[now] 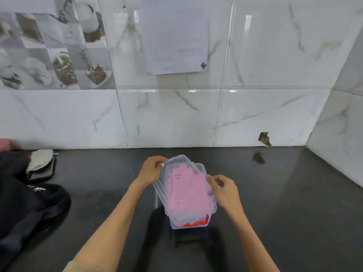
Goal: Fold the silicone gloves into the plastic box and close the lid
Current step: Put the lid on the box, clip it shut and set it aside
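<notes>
- Pink silicone gloves lie folded inside the clear plastic box, which I hold just above the dark countertop, in the middle of it and near my body.
- Over the gloves sits the clear lid, skewed against the box rim, its far corner sticking out beyond the box toward the wall; I cannot tell whether any edge has snapped down.
- Under the near end of the box, something red and blue shows, touching it from below; what it is I cannot make out.
- Open counter lies to the right of the box, as far as the side wall, and behind it up to the tiled back wall. To the left the room is tighter: a dark cloth covers the counter's left part, with a pale pouch on a dark tray near the wall.
- A dark handwritten mark shows on the glove through the lid, too small to read. The cloth carries white lettering, also unreadable. A printed paper sheet hangs on the wall, its text blurred.
- My left hand grips the lid's far left corner, fingers curled over its edge, forearm running in from lower left.
- My right hand pinches the right edge of lid and box, thumb on top, fingers bent round the side.
</notes>
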The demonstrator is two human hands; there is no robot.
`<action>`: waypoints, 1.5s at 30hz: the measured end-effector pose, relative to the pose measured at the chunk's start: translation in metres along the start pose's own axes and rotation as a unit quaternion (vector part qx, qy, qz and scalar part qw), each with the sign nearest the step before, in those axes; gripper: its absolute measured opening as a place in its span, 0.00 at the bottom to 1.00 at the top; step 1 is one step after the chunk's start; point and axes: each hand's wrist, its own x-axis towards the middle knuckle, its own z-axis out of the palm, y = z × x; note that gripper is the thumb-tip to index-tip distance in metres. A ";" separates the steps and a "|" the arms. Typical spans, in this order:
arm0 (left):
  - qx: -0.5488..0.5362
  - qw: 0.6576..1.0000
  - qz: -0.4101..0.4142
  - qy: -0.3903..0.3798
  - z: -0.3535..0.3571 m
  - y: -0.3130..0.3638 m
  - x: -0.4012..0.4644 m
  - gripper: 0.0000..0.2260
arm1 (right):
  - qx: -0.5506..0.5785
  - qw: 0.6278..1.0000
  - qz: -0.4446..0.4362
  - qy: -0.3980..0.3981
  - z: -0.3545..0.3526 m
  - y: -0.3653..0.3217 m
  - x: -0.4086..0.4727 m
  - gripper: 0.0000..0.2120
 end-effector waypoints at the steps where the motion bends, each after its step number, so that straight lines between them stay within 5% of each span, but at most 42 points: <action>1: 0.005 1.000 0.005 -0.014 0.003 0.000 0.003 0.14 | -0.004 1.000 0.008 0.009 0.001 0.001 -0.002 0.11; 8: 0.014 0.998 0.024 -0.063 0.021 0.018 0.024 0.15 | -0.051 0.998 0.030 0.013 0.006 0.002 -0.007 0.16; 18: -0.007 0.998 0.016 -0.056 0.043 0.009 0.029 0.13 | -0.058 0.998 0.021 0.008 0.012 0.013 0.006 0.08; 22: -0.112 0.993 -0.025 0.039 0.043 0.007 0.018 0.18 | -0.059 0.997 0.047 0.006 0.013 0.011 0.010 0.14; 26: -0.282 0.937 -0.139 0.151 0.045 0.006 -0.009 0.23 | -0.024 0.998 0.040 0.040 0.017 0.000 0.022 0.23; 35: -0.240 0.955 -0.164 0.056 0.055 0.003 -0.018 0.21 | -0.001 0.997 0.027 -0.071 0.039 -0.019 0.080 0.22; 45: -0.228 0.958 -0.174 0.029 0.057 -0.002 -0.016 0.21 | 0.013 0.997 0.027 -0.069 0.042 0.002 0.087 0.18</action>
